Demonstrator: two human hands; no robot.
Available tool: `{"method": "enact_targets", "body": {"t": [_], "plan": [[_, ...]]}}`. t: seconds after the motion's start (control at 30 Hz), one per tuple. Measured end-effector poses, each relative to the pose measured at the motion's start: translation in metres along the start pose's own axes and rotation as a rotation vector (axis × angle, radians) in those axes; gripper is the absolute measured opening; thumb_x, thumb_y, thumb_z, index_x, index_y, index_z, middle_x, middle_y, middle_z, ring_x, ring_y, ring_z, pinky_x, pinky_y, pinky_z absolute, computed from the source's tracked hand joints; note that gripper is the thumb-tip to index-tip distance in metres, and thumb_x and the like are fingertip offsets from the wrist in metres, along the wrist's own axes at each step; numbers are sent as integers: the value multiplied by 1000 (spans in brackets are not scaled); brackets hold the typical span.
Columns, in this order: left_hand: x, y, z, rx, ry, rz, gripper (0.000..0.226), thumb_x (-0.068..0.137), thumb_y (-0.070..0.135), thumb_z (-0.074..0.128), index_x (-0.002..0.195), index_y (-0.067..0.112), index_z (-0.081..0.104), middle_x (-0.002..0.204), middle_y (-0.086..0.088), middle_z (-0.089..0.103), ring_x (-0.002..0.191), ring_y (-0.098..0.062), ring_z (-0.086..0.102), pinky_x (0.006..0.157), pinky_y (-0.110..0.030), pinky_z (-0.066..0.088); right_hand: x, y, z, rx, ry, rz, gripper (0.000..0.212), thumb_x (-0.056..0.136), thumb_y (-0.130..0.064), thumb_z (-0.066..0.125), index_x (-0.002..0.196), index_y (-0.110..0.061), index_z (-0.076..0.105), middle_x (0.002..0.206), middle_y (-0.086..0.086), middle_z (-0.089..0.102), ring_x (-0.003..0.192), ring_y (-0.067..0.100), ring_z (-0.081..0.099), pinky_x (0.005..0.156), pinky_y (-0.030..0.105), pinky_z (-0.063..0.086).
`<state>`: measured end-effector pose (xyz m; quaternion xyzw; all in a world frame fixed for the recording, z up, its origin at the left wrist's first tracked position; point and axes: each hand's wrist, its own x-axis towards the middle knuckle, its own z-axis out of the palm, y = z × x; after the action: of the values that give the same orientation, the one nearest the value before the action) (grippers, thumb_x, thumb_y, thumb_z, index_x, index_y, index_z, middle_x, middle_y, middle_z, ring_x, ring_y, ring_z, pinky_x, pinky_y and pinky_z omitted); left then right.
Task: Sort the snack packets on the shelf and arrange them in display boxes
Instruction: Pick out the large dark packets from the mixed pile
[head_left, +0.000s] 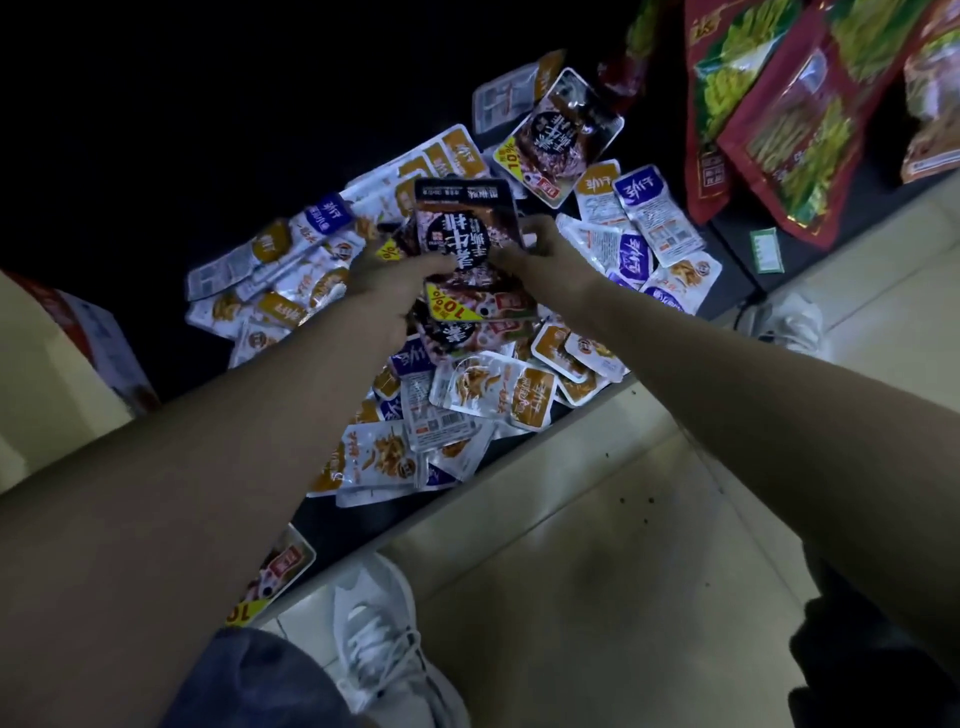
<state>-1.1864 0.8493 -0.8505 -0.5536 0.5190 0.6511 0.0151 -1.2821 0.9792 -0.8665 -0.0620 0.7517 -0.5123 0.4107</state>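
A heap of small snack packets (488, 389), white with orange or purple labels, covers a low dark shelf (343, 519). Above the heap both hands hold a stack of dark brown packets (467, 228) with round black labels and yellow 10% tags. My left hand (395, 286) grips the stack's lower left side. My right hand (540, 249) pinches its right edge. Another dark brown packet (566, 135) lies farther back on the shelf.
Large red bags with green contents (779, 130) lie on the shelf at the upper right. A red and white carton (98, 343) stands at the left. Below the shelf edge are pale floor tiles (597, 571) and my white shoes (384, 639). The shelf's back is dark.
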Motion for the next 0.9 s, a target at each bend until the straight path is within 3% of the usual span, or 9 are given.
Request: {"method": "enact_targets", "body": {"t": [0.13,0.23,0.3,0.4,0.53,0.63,0.77,0.83,0.9], "plan": [[24,-5,-1,18,151,56,88,76,27,80,146,16,29,148,-13,39,128,-35,46,101,-48,46,33,8,-18,-725,317,-302,30,98,-27,48,125,-15,53,134,17,48,119,33,46,98,47,43],[26,-6,-1,58,195,62,88,78,28,79,148,17,27,151,-12,36,130,-34,45,101,-51,45,51,12,-22,-1063,185,-147,39,100,-46,37,129,-26,56,161,9,4,143,35,12,111,47,25],[32,-9,0,60,183,69,87,79,26,78,149,19,27,151,-11,36,132,-33,43,103,-51,43,59,18,-22,-1094,121,-83,45,101,-49,34,136,-27,50,162,5,-7,145,34,8,111,50,23],[32,-10,1,87,165,88,85,82,24,76,150,20,25,154,-10,32,135,-31,38,106,-49,40,68,22,-23,-1107,130,-104,57,100,-47,38,149,-18,31,161,2,11,140,32,21,108,48,29],[26,-7,0,110,141,48,86,85,26,74,151,16,20,156,-10,28,138,-32,35,109,-48,37,54,19,-30,-813,198,-369,42,97,-27,51,132,-5,54,142,10,45,122,28,48,100,43,43],[23,-8,-5,128,95,-3,87,80,30,78,150,15,26,151,-13,36,131,-35,43,103,-51,44,25,15,-33,-560,176,-387,25,94,-12,57,117,-6,66,121,10,62,105,22,62,92,38,52],[16,-16,-10,144,49,-30,86,84,27,74,151,12,24,155,-11,30,136,-35,37,107,-47,39,-5,21,-36,-518,100,-377,19,89,-8,62,103,-9,75,104,4,72,89,17,69,84,40,56],[13,-19,-12,137,14,-62,88,85,27,73,152,13,19,158,-10,24,139,-35,32,110,-50,35,-14,24,-38,-555,79,-443,16,88,-11,64,98,-12,77,101,1,74,90,13,68,107,40,43],[6,-22,-15,132,6,-59,88,86,26,71,153,16,15,159,-9,21,141,-34,30,111,-50,34,-23,22,-37,-642,90,-517,15,89,-17,64,93,-16,78,98,-3,75,90,7,66,121,31,6]]}}
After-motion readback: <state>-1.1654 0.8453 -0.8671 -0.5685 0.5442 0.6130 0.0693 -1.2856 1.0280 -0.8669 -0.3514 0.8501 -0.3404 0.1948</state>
